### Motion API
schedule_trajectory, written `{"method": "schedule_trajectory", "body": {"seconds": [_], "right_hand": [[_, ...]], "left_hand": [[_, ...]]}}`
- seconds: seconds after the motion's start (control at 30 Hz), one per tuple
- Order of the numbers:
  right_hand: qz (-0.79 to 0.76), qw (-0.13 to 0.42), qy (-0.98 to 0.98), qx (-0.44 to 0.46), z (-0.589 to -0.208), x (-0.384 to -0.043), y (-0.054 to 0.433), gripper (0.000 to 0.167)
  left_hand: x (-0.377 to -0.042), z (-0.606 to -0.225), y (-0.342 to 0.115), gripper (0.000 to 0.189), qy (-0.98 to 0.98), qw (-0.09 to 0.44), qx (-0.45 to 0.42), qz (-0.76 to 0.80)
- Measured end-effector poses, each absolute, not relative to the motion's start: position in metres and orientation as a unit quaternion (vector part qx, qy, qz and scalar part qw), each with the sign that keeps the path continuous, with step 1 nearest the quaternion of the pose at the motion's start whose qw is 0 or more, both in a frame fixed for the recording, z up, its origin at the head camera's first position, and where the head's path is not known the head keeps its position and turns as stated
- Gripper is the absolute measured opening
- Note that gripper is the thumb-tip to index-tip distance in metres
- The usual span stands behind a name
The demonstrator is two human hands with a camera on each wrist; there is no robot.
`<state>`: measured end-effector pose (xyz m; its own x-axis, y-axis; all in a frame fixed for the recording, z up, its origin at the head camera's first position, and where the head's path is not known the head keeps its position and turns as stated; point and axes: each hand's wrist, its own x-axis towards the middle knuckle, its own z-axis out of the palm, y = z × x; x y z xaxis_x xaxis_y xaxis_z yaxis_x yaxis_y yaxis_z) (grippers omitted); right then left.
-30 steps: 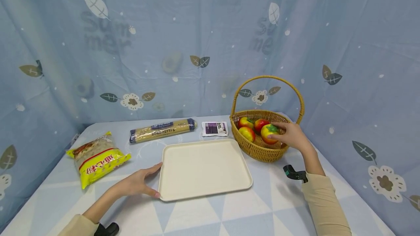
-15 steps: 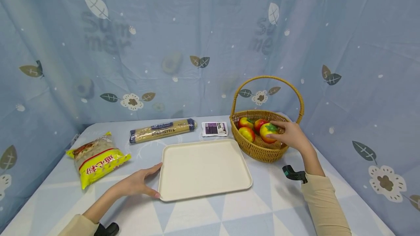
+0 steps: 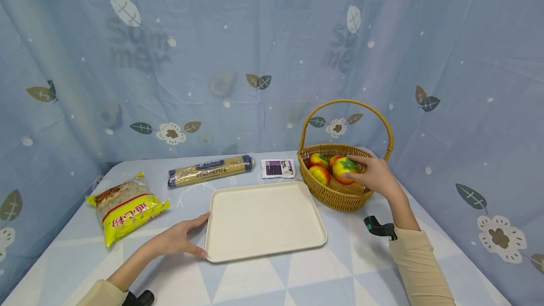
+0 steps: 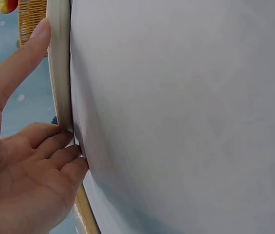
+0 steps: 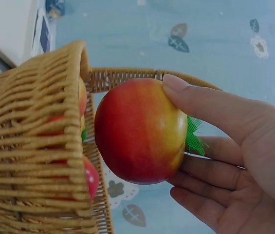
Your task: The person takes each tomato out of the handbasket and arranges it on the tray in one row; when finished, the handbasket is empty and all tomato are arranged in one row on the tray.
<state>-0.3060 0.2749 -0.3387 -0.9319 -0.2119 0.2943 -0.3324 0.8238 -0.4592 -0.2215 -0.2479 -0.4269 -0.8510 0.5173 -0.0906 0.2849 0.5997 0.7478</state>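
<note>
My right hand (image 3: pixel 376 174) pinches a red-and-yellow round fruit with a green leafy top (image 5: pixel 139 130) between thumb and fingers. In the right wrist view the fruit hangs just beside the rim of the wicker basket (image 5: pixel 45 136), below its handle. Several similar fruits, such as a yellow-red one (image 3: pixel 319 174), lie in the basket in the head view. My left hand (image 3: pixel 176 238) is at the left side of a cream tray (image 3: pixel 265 221). Its thumb (image 4: pixel 27 58) touches the tray's edge, and the other fingertips rest at the edge farther along.
Behind the tray lie a spaghetti pack (image 3: pixel 211 170) and a small white-and-purple packet (image 3: pixel 278 168). A yellow bag of pasta (image 3: pixel 127 209) is at the left. A blue patterned curtain (image 3: pixel 255 51) surrounds the table's back and sides.
My right hand has lifted the fruit slightly and shifted it left, so it now covers more of the red one behind. The left hand and tray have stayed put.
</note>
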Motion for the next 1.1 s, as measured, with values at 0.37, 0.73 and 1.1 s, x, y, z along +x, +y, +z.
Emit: {"method": "schedule_trajectory", "body": {"seconds": [0.37,0.73,1.1], "right_hand": [[0.272,0.14,-0.935,0.178,-0.336,-0.3,0.256,0.062],[0.269,0.146,-0.927,0.218,-0.334,-0.291,0.236,0.057],[0.26,0.146,-0.924,0.239,-0.336,-0.288,0.219,0.059]], "left_hand": [[-0.222,-0.428,-0.248,0.106,0.883,0.145,0.231,0.381],[-0.222,-0.428,-0.249,0.106,0.881,0.149,0.23,0.385],[-0.224,-0.431,-0.249,0.107,0.888,0.149,0.225,0.373]]}}
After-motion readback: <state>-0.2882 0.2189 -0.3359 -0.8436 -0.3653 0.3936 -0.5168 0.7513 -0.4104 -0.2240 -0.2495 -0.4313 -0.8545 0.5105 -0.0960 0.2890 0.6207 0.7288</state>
